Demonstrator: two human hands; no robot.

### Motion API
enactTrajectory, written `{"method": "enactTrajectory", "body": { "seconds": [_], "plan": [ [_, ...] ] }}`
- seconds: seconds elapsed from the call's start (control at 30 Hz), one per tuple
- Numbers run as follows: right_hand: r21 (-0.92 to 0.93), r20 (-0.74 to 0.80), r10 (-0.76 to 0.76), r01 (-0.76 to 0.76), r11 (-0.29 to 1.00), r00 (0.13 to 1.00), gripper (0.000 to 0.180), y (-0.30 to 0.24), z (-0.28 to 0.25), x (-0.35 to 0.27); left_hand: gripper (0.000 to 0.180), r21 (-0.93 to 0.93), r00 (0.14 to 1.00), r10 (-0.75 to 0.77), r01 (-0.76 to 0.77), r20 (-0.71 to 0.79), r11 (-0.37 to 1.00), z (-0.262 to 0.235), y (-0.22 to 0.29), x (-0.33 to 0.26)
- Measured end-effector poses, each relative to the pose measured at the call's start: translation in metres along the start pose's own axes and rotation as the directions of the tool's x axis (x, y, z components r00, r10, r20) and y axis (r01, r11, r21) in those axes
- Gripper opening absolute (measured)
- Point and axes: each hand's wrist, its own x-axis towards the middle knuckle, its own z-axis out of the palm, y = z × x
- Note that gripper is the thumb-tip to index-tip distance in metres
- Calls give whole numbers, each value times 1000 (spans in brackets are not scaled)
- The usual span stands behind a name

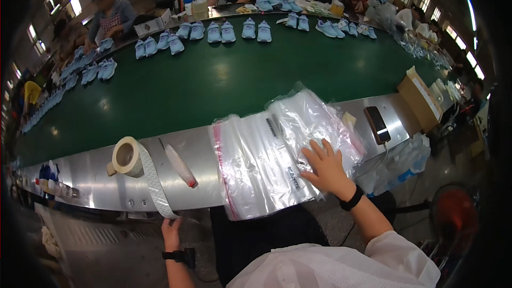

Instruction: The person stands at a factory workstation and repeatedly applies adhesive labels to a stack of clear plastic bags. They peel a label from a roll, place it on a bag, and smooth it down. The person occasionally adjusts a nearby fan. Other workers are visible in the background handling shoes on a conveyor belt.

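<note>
My right hand (326,169) lies with fingers spread on a stack of clear plastic zip bags (253,160), pressing on its right part. The bags have pink seal strips and overhang the near edge of the metal ledge. Below that edge, at the left, my left hand (171,231) pinches the loose end of a label strip (154,184). The strip runs down from a roll of white labels (128,157) standing on the ledge. Between roll and bags lies a slim whitish tool with a red tip (180,165), its kind unclear.
Beyond the metal ledge (90,184) stretches a green conveyor belt (213,82) with pairs of light blue shoes (221,32) along its far side. Right of the bags lie a phone (377,125) with a cable and an open cardboard box (420,98). Several people work across the belt.
</note>
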Motion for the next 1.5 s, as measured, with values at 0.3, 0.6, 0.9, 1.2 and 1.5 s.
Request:
{"method": "enactTrajectory", "body": {
  "seconds": [0.3, 0.6, 0.9, 1.2, 1.5],
  "plan": [
    [797, 63, -476, 243, 552, 877, 26, -118, 9, -17, 20, -495, 921, -161, 331, 355, 803, 57, 84, -68],
    [885, 466, -560, -354, 303, 685, 17, -183, 36, 10, 21, -559, 936, 0, 211, 353, 802, 68, 121, -72],
    [866, 479, -480, -303, 399, 735, 12, -171, 27, 6, 38, 500, 708, 630, -439, -318, 746, 90, 129, -86],
    [972, 231, -430, -193, 132, 873, 11, -186, 48, 5, 17, 87, 969, 237, -242, 69, 966, 90, 127, -113],
    [904, 182, -312, -34, 427, 932, 16, -180, 40, 4, 12, -3, 995, 89, -89, 34, 996, 91, 142, -102]
  ]
}}
